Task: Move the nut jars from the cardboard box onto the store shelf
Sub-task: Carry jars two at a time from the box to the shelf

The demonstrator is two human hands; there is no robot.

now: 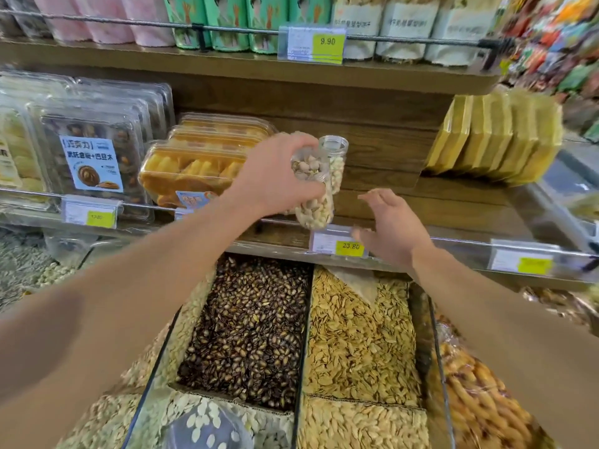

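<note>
My left hand (275, 175) grips a clear jar of pistachios (312, 192) by its top and holds it tilted above the front rail of the wooden middle shelf (437, 205). A second clear nut jar (335, 163) with a clear lid stands upright on that shelf just behind the held one. My right hand (390, 226) hovers to the right of the held jar with fingers spread, holding nothing. The cardboard box is out of view.
Clear packs of dried fruit (194, 170) and pastry boxes (94, 157) fill the shelf's left; yellow bags (496, 144) lean at its right. A price tag (338, 243) reading 23.80 hangs on the rail. Open bins of dark seeds (249, 328) and pale seeds (359, 335) lie below.
</note>
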